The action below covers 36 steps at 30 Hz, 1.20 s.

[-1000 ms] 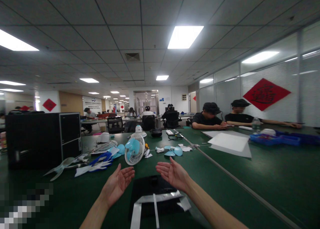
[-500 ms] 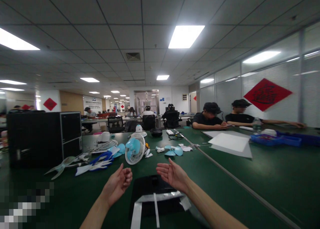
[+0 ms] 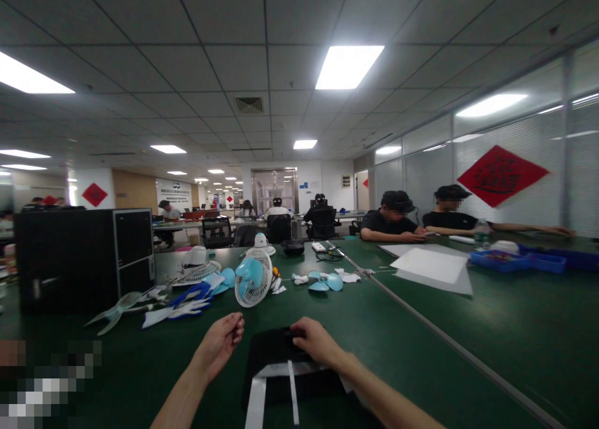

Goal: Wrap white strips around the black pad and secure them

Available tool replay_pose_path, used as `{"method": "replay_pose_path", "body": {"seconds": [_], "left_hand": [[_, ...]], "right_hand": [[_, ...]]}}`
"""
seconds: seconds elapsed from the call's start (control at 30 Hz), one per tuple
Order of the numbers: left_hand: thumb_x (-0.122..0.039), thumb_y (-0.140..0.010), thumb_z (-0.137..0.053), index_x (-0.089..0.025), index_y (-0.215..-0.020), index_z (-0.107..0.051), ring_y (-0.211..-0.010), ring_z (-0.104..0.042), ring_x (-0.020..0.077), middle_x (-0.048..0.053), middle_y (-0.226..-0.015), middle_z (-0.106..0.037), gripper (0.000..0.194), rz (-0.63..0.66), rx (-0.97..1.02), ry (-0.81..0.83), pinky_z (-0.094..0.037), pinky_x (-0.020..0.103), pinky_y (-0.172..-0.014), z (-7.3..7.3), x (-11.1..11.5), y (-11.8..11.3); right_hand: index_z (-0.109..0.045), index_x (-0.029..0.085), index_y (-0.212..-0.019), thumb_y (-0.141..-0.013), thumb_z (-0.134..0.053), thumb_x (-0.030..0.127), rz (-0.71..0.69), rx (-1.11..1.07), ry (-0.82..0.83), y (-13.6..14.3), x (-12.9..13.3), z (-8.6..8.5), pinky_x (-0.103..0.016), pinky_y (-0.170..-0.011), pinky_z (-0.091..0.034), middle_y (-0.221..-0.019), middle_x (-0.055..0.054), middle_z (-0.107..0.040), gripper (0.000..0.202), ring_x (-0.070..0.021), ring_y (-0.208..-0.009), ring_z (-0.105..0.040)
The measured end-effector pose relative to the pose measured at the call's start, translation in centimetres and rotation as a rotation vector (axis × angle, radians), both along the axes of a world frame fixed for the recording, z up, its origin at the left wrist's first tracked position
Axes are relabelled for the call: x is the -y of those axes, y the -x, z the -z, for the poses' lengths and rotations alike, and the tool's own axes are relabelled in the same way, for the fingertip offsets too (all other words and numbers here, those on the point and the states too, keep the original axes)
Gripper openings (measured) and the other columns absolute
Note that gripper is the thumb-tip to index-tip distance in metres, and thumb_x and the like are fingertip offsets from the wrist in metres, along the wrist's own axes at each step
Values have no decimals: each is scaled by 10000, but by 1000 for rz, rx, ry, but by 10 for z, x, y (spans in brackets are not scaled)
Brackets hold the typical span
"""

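In front of me on the green table lies a flat black panel [image 3: 269, 349] with a small raised part near its far edge. White flat ribbon strips [image 3: 256, 401] cross it and run toward me. My right hand [image 3: 318, 342] is over the panel's far side, thumb and fingers closed around the raised part, which they mostly hide. Left of the panel, my left hand [image 3: 222, 338] hovers with its fingers curled together; nothing shows in them.
A white fan with blue blades [image 3: 253, 279] stands ahead, near blue-and-white gloves [image 3: 185, 304] and a loose blue fan blade [image 3: 322, 282]. A black computer case [image 3: 70, 260] is at left. White sheets [image 3: 433, 270] and blue trays [image 3: 500, 260] lie at right, by two seated people.
My right hand has turned palm down and come down onto the panel's raised part, its fingers closing. My left hand has curled its fingers tighter and lowered slightly.
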<state>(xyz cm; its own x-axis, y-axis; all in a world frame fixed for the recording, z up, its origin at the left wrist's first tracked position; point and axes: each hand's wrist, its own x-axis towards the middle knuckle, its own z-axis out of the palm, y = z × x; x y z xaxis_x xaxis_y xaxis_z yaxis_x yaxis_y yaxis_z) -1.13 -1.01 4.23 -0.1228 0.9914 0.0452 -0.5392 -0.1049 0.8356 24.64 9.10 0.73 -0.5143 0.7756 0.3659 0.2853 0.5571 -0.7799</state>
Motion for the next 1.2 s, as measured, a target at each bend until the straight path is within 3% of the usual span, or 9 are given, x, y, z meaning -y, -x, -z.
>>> {"method": "replay_pose_path", "body": {"seconds": [0.13,0.27,0.37,0.5,0.67,0.8,0.9,1.03,1.2], "left_hand": [[-270,-794,-701,-171,-708,-526,-517,-488,74,-44,-608,-542,219,-40,-101,10,-380,195,-490,6,-6,3],[-308,-777,-710,-170,-697,-528,-509,-510,82,-37,-610,-565,242,-99,-103,26,-371,200,-490,7,-7,5],[-278,-764,-714,-164,-707,-545,-512,-530,88,-29,-619,-581,211,-142,-87,37,-374,199,-490,7,-7,8],[-207,-768,-695,-158,-731,-566,-527,-548,93,-14,-649,-605,143,-172,-102,31,-394,202,-503,8,-7,14],[-172,-770,-681,-155,-749,-582,-538,-561,100,-8,-662,-610,103,-172,-120,45,-390,201,-497,6,-7,14],[-158,-785,-660,-152,-755,-585,-543,-557,96,-7,-675,-604,81,-162,-131,32,-400,198,-494,8,-9,15],[-157,-797,-641,-157,-748,-571,-535,-552,96,-7,-678,-603,86,-191,-127,31,-415,200,-488,12,-13,19],[-194,-819,-625,-172,-731,-549,-533,-542,100,-16,-657,-591,118,-226,-111,29,-431,206,-491,13,-14,27],[-243,-849,-603,-173,-612,-480,-489,-479,89,-33,-579,-535,277,-310,-80,71,-418,205,-469,6,-8,39]], "right_hand": [[-738,210,-908,-726,-656,197,-31,154,-220,10,-1,3,-371,-919,-389,-930,-70,-674,200,-258,-929,-570],[-731,206,-812,-715,-643,164,18,196,-244,14,-3,3,-388,-888,-397,-853,-71,-660,137,-275,-900,-556],[-716,232,-754,-722,-645,174,74,208,-244,3,-6,-2,-378,-866,-411,-805,-39,-650,97,-256,-857,-560],[-703,221,-753,-716,-672,207,221,217,-251,-42,-17,-20,-382,-859,-409,-823,-47,-663,50,-262,-857,-576],[-703,188,-714,-731,-636,216,507,280,-228,-139,-25,-41,-376,-811,-407,-840,-109,-696,74,-277,-858,-597],[-712,164,-697,-715,-607,185,691,379,-167,-219,-19,-42,-345,-742,-410,-801,-114,-702,108,-273,-824,-632],[-723,157,-730,-738,-590,176,790,486,-138,-259,-12,-33,-325,-701,-408,-831,-118,-712,135,-276,-836,-650],[-719,174,-795,-805,-556,206,842,622,-85,-277,-7,-24,-296,-679,-411,-884,-107,-721,166,-260,-866,-666],[-679,142,-880,-843,-542,258,892,649,-110,-267,6,-30,-315,-697,-414,-957,-150,-702,183,-285,-917,-654]]}}
